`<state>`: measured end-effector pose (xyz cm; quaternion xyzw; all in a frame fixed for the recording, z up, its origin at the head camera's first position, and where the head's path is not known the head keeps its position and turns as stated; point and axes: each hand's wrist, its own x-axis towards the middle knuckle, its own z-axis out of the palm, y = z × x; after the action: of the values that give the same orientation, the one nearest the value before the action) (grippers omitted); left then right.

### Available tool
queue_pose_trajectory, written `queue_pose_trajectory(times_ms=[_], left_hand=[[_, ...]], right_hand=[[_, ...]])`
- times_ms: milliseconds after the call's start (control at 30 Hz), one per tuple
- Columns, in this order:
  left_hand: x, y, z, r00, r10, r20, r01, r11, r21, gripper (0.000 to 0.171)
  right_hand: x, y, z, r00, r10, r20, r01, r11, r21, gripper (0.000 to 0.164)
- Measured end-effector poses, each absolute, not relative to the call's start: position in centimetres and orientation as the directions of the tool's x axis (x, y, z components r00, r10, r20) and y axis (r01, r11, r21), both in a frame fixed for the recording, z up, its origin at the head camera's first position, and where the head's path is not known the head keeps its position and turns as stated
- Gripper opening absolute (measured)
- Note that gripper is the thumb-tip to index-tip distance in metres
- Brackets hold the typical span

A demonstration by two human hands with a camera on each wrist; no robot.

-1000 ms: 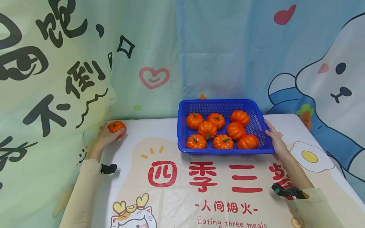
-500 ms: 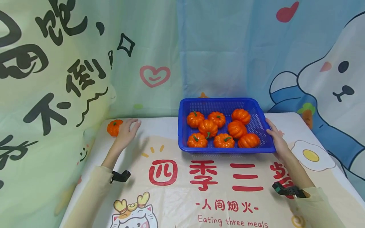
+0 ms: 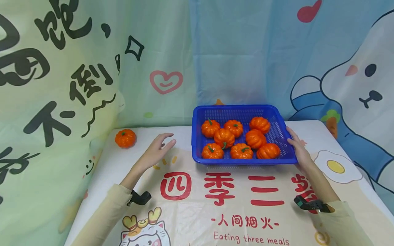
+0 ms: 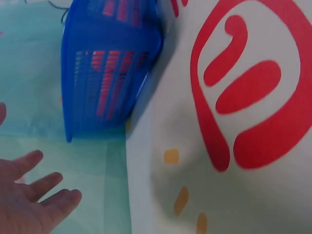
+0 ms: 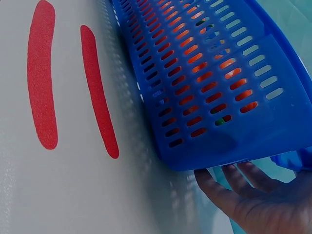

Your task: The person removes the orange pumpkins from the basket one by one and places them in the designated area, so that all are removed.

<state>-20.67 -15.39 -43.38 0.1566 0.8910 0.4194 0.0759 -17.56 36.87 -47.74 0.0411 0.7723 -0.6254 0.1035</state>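
Observation:
My left hand hovers above the table between a lone small orange pumpkin and a blue plastic basket. Its fingers are spread and loosely bent, with nothing in them; the left wrist view shows the same hand apart from the basket's end wall. Several glossy orange pumpkins with green stems, such as this pumpkin, lie inside the basket. My right hand touches the basket's right end with its fingers fairly straight. In the right wrist view, the fingertips rest against that end wall.
A printed cloth with red characters and a cartoon cat covers the table. Behind the basket hangs a pale blue-green curtain, close to the table's back edge. More curtain runs down the left side.
My left hand has let go of the lone pumpkin at the table's back left and moved right, toward the basket. That pumpkin stays on the table. The right hand remains at the basket.

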Motion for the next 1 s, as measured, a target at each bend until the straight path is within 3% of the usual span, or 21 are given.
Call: queue_pose_trajectory(times_ms=[1000], left_hand=[[-21.0,-9.6,-41.2,-0.880,0.470,0.074,0.373,0.586,0.720,0.052]], right_hand=[[-17.4,36.7,-47.7,-0.975,-0.069,-0.209,0.192,0.197,-0.961,0.055]])
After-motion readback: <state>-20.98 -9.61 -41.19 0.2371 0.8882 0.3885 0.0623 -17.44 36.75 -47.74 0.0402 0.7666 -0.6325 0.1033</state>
